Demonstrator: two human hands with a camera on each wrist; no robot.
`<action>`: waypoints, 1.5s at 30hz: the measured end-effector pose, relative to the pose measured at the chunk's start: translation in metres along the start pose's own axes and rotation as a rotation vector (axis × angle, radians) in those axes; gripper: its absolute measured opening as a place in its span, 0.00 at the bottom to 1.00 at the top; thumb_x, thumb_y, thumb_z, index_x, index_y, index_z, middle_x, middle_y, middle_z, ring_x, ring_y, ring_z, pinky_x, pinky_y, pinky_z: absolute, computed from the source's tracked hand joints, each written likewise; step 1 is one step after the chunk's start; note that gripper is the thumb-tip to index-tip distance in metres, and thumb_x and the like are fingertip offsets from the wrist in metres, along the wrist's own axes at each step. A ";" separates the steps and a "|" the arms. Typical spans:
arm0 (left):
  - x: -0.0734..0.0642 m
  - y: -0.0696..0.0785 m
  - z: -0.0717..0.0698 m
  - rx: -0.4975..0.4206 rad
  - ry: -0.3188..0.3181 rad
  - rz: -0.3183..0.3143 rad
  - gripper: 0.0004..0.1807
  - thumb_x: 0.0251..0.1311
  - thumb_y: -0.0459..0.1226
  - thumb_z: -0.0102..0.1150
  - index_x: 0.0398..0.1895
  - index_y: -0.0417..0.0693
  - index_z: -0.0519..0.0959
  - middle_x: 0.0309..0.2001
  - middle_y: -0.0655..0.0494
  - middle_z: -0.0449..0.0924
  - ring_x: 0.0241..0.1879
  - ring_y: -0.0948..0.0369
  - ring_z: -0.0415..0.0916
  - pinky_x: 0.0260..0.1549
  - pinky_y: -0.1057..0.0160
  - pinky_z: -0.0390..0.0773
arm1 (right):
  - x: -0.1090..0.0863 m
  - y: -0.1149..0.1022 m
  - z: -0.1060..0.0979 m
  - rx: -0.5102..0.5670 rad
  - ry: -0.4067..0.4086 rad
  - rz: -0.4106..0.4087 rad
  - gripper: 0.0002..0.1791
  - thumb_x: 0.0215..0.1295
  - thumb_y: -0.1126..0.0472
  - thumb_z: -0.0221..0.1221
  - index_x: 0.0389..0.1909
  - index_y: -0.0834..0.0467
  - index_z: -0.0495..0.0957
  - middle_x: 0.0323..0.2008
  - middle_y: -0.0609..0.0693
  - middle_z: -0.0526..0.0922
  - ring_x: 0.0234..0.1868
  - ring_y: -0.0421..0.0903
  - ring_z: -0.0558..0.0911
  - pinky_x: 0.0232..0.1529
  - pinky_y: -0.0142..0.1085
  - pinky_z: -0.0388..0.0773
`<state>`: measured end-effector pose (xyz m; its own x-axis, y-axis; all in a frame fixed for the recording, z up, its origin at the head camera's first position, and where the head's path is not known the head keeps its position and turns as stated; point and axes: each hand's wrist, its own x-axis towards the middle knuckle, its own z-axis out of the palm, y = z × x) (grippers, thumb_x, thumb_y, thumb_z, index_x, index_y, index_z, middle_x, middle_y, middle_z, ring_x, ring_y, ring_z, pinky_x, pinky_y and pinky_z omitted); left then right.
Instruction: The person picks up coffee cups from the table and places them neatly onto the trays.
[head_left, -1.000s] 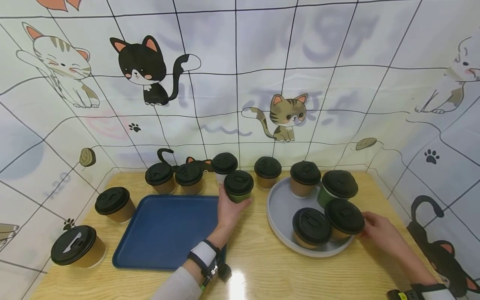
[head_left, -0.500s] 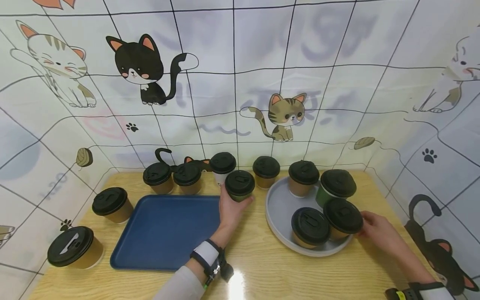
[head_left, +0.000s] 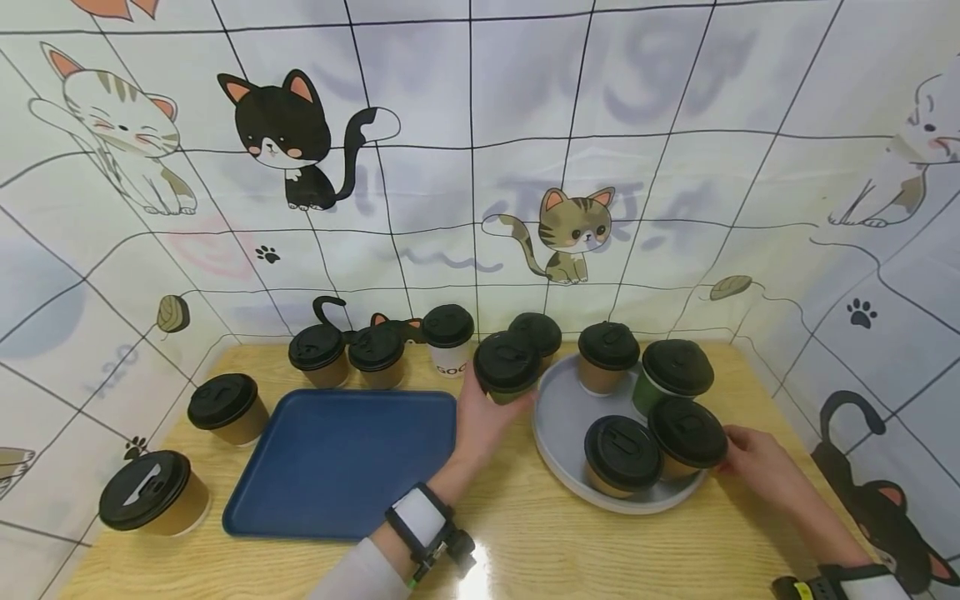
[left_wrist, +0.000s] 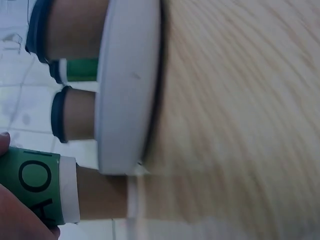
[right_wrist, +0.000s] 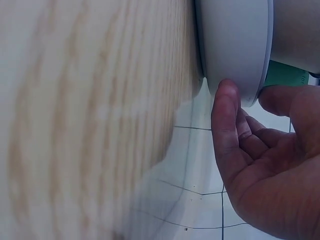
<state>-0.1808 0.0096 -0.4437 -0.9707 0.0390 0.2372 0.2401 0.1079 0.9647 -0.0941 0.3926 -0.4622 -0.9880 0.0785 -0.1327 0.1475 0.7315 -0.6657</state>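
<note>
My left hand grips a green paper cup with a black lid, its fingers and thumb around the green side. The cup is off the table, just left of a grey round tray; in the head view it partly covers a brown cup behind. At the tray's right rim, my right hand pinches the edge, thumb over the rim and fingers against the outer wall. Standing on that tray are several lidded cups: brown ones, such as the front one, and a green one.
A blue rectangular tray lies left of centre. Behind it stand brown lidded cups and a white cup. Two more brown cups, one being the front one, stand at the left. A cat-print sheet encloses the table.
My left hand has carried the green cup to the right, away from the white cup and toward the round tray. My right hand stays at the tray's rim.
</note>
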 end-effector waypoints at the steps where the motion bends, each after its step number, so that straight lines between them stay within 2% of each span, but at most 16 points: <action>1: 0.000 0.004 0.002 -0.014 -0.018 0.007 0.49 0.49 0.40 0.82 0.75 0.52 0.65 0.69 0.54 0.74 0.70 0.55 0.69 0.68 0.49 0.68 | 0.000 0.000 0.000 0.001 -0.001 0.000 0.18 0.80 0.65 0.46 0.51 0.77 0.77 0.33 0.55 0.84 0.32 0.45 0.81 0.32 0.34 0.79; 5: 0.002 0.015 0.008 -0.036 -0.082 -0.008 0.48 0.48 0.40 0.82 0.73 0.50 0.66 0.67 0.54 0.74 0.69 0.56 0.70 0.68 0.50 0.69 | 0.000 -0.001 -0.001 0.006 -0.007 0.002 0.19 0.81 0.65 0.46 0.52 0.78 0.76 0.34 0.56 0.85 0.33 0.46 0.81 0.32 0.34 0.80; 11: 0.009 0.022 0.016 -0.042 -0.189 -0.020 0.48 0.49 0.40 0.82 0.73 0.51 0.65 0.66 0.56 0.74 0.69 0.58 0.69 0.69 0.52 0.68 | 0.001 -0.002 -0.002 -0.005 -0.019 0.013 0.21 0.81 0.64 0.45 0.53 0.80 0.76 0.34 0.56 0.85 0.34 0.48 0.82 0.32 0.35 0.81; 12: 0.009 0.027 0.017 -0.051 -0.212 -0.025 0.48 0.50 0.39 0.81 0.73 0.50 0.65 0.67 0.55 0.74 0.70 0.57 0.69 0.69 0.52 0.67 | 0.001 -0.002 -0.002 -0.007 -0.019 0.013 0.21 0.82 0.64 0.45 0.53 0.80 0.76 0.34 0.56 0.85 0.34 0.47 0.82 0.32 0.35 0.81; 18: 0.018 0.021 0.025 0.009 -0.315 -0.023 0.48 0.50 0.42 0.82 0.74 0.51 0.66 0.67 0.56 0.74 0.69 0.58 0.69 0.69 0.52 0.67 | 0.001 -0.002 -0.002 0.000 -0.016 0.009 0.20 0.82 0.64 0.45 0.52 0.79 0.77 0.34 0.57 0.85 0.33 0.47 0.83 0.32 0.35 0.81; 21: 0.022 0.009 0.030 0.058 -0.330 -0.029 0.49 0.50 0.45 0.82 0.75 0.52 0.65 0.67 0.55 0.74 0.67 0.56 0.70 0.68 0.49 0.67 | 0.001 -0.001 -0.001 0.004 -0.022 0.020 0.21 0.81 0.63 0.46 0.54 0.80 0.76 0.34 0.56 0.85 0.33 0.47 0.83 0.33 0.35 0.81; 28: 0.024 -0.010 0.039 0.086 -0.364 -0.071 0.50 0.50 0.44 0.82 0.76 0.54 0.63 0.66 0.54 0.75 0.64 0.56 0.72 0.68 0.50 0.68 | 0.002 0.000 -0.001 0.020 -0.034 0.035 0.21 0.81 0.64 0.45 0.56 0.80 0.75 0.35 0.56 0.84 0.35 0.48 0.82 0.33 0.36 0.82; 32: 0.024 -0.016 0.042 0.114 -0.386 -0.029 0.50 0.49 0.42 0.82 0.75 0.52 0.63 0.67 0.53 0.75 0.65 0.56 0.72 0.68 0.52 0.68 | 0.002 0.000 -0.001 0.032 -0.034 0.035 0.21 0.81 0.64 0.45 0.56 0.81 0.75 0.35 0.56 0.84 0.35 0.48 0.82 0.33 0.35 0.82; 38: 0.021 -0.021 0.044 0.220 -0.415 0.059 0.49 0.49 0.41 0.82 0.74 0.47 0.65 0.67 0.50 0.75 0.64 0.58 0.73 0.67 0.55 0.70 | 0.002 0.000 -0.001 0.038 -0.030 0.020 0.21 0.82 0.64 0.46 0.54 0.80 0.76 0.34 0.56 0.85 0.33 0.46 0.83 0.33 0.34 0.82; 41: 0.021 -0.022 0.044 0.234 -0.414 0.067 0.48 0.50 0.42 0.82 0.73 0.47 0.67 0.65 0.51 0.76 0.63 0.58 0.74 0.66 0.56 0.71 | 0.002 0.000 -0.001 0.033 -0.022 0.008 0.19 0.81 0.65 0.46 0.52 0.79 0.77 0.34 0.56 0.85 0.32 0.45 0.82 0.33 0.34 0.82; 45: 0.020 -0.024 0.042 0.218 -0.389 0.044 0.46 0.49 0.45 0.83 0.71 0.49 0.70 0.63 0.55 0.78 0.60 0.61 0.76 0.64 0.57 0.72 | 0.002 -0.001 -0.001 0.021 -0.016 0.004 0.18 0.80 0.66 0.47 0.50 0.78 0.78 0.33 0.55 0.84 0.31 0.42 0.81 0.32 0.33 0.81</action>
<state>-0.2057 0.0492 -0.4668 -0.8928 0.4142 0.1770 0.3185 0.3026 0.8983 -0.0960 0.3928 -0.4614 -0.9866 0.0701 -0.1470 0.1524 0.7166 -0.6807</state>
